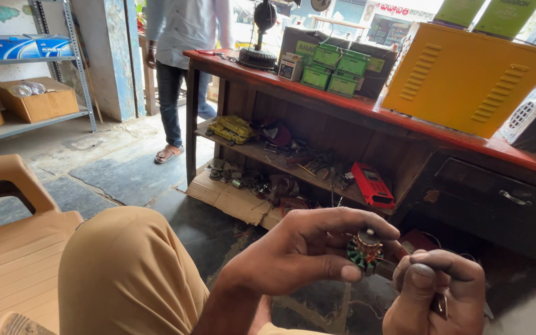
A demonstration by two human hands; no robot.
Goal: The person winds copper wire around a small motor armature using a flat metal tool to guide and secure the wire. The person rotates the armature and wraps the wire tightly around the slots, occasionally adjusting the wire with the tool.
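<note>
Right hand [435, 291] pinches a thin wire; I steady the small motor coil [365, 249], clamped in left hand [308, 251] fingers

Left hand [308, 251] curled, thumb and fingers pinching — right hand [435, 291] fisted just beside it.

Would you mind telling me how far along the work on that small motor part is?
Done: the green-wound motor core is out of any housing. In hand: the left hand pinches it while the right hand grips a small metal tool beside it. Left: it is not refitted; no housing shows nearby.
</note>
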